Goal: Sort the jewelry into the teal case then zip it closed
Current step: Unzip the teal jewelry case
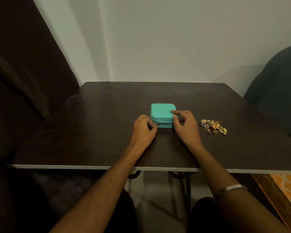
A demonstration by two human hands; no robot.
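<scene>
The case is showing a flat teal all over, with a dark zip line running along its front and a small metal-grey pull. The jewelry is glinting gold, mixed with orange and a few silvery pale bits. The table is looking dark brown with a white edge. The wall is appearing pale grey-green, the curtain dark brown, and a cloth is showing orange with pale criss-cross lines. A silver band is shining on the right forearm
</scene>
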